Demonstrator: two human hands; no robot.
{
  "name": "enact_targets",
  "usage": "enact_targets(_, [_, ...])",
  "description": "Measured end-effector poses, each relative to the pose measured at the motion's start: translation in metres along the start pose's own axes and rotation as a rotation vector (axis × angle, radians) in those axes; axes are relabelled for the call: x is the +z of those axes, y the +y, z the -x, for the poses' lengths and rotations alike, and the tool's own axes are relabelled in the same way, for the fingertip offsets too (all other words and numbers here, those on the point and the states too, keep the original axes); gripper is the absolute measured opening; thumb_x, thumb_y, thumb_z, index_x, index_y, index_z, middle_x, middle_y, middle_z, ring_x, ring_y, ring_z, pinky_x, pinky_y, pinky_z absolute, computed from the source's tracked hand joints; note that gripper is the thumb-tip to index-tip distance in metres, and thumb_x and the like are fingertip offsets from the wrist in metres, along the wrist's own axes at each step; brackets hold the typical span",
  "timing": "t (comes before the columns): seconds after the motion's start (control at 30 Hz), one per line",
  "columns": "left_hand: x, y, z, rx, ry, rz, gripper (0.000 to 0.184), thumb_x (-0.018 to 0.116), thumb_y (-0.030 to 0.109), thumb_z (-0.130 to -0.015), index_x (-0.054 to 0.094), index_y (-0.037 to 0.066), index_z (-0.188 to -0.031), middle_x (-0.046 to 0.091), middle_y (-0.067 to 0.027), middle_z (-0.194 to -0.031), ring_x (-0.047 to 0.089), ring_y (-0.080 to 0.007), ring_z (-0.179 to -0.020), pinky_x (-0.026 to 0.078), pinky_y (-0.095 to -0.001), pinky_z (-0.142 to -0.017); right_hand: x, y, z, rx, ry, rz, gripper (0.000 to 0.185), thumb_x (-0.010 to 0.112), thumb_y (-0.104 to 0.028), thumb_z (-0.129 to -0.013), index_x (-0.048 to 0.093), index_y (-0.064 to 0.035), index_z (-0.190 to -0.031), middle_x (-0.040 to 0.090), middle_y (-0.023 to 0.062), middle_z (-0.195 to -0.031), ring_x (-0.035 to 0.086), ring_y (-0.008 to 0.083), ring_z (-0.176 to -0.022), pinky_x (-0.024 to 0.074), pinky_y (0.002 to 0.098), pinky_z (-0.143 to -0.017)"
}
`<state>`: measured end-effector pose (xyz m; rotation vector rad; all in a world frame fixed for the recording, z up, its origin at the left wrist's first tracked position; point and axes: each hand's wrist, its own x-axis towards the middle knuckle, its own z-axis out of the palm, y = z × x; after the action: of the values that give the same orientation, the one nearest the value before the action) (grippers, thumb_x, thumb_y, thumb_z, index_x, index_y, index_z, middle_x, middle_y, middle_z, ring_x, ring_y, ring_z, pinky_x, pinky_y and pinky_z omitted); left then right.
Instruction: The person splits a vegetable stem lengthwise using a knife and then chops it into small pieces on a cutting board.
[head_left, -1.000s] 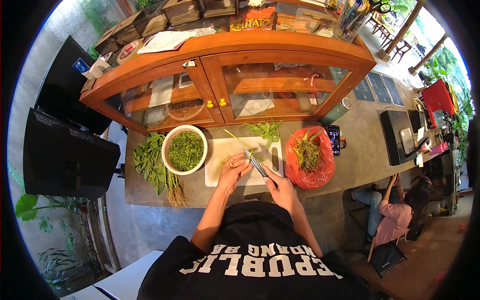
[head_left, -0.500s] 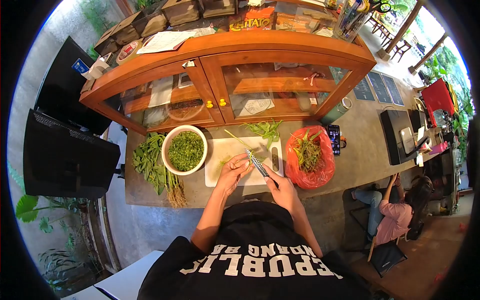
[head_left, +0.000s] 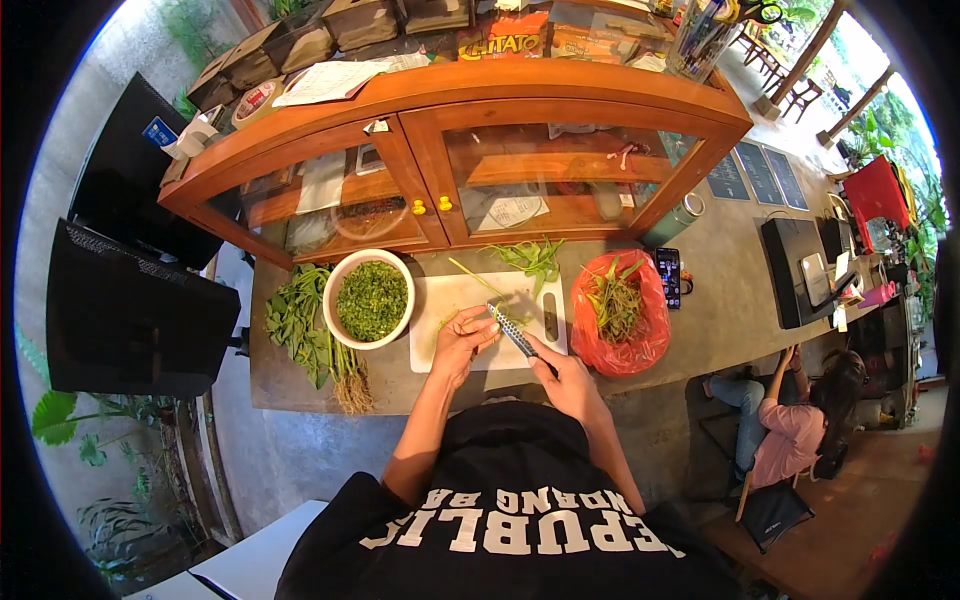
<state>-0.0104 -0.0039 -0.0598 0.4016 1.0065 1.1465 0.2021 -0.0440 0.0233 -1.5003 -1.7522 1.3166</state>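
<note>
One rooted bunch of greens (head_left: 298,318) at left on the table (head_left: 275,388), just beside a white bowl (head_left: 372,344) of chopped greens (head_left: 373,303), then a cutting board (head_left: 430,295). Left hand (head_left: 462,347) over the board, curled narrow near the knife (head_left: 514,333), cannot tell whether gripping anything; right hand (head_left: 567,383) wrapped round the knife handle, with blade angled away and leftward. Leafy sprig (head_left: 538,262) across the board's far edge, red bag (head_left: 640,347) of stems (head_left: 618,315) right of the board, phone (head_left: 668,276) beside

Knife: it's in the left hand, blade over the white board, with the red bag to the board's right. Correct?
Not quite: the head view shows the knife in the right hand, not the left hand. Its blade is over the white board, with the red bag to the board's right.
</note>
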Motion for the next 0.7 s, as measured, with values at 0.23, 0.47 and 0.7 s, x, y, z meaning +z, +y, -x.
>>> enact_targets(0.23, [-0.001,0.004,0.001,-0.024,0.012,-0.056,0.045,0.073,-0.006,-0.083,0.053,-0.001,-0.123,0.069,-0.0165,-0.104,0.070,-0.0211,-0.092,0.059,-0.0316,-0.085,0.002,0.008,-0.002,-0.006,0.005,-0.028,0.044,0.057,-0.015,-0.098,0.051,-0.0223,-0.141,0.046,0.0182,-0.073,0.041,0.0185,-0.065,0.0459,0.0305,-0.067])
enact_targets(0.47, [-0.004,0.000,-0.001,0.018,0.031,-0.020,0.045,0.073,-0.007,-0.083,0.052,0.000,-0.121,0.069,-0.0175,-0.102,0.070,-0.0223,-0.089,0.060,-0.0332,-0.083,0.006,0.023,-0.003,-0.064,0.008,-0.072,0.045,0.057,-0.014,-0.098,0.051,-0.0211,-0.141,0.036,0.0073,-0.071,0.035,0.0116,-0.065,0.0400,0.0271,-0.061])
enact_targets(0.7, [0.000,0.000,0.002,0.008,0.034,-0.047,0.044,0.073,-0.009,-0.081,0.051,0.001,-0.118,0.069,-0.0186,-0.101,0.070,-0.0239,-0.090,0.060,-0.0339,-0.083,0.005,0.012,-0.004,0.032,-0.032,-0.024,0.044,0.057,-0.016,-0.098,0.051,-0.0218,-0.142,0.044,0.0098,-0.073,0.040,0.0098,-0.069,0.0438,0.0264,-0.066])
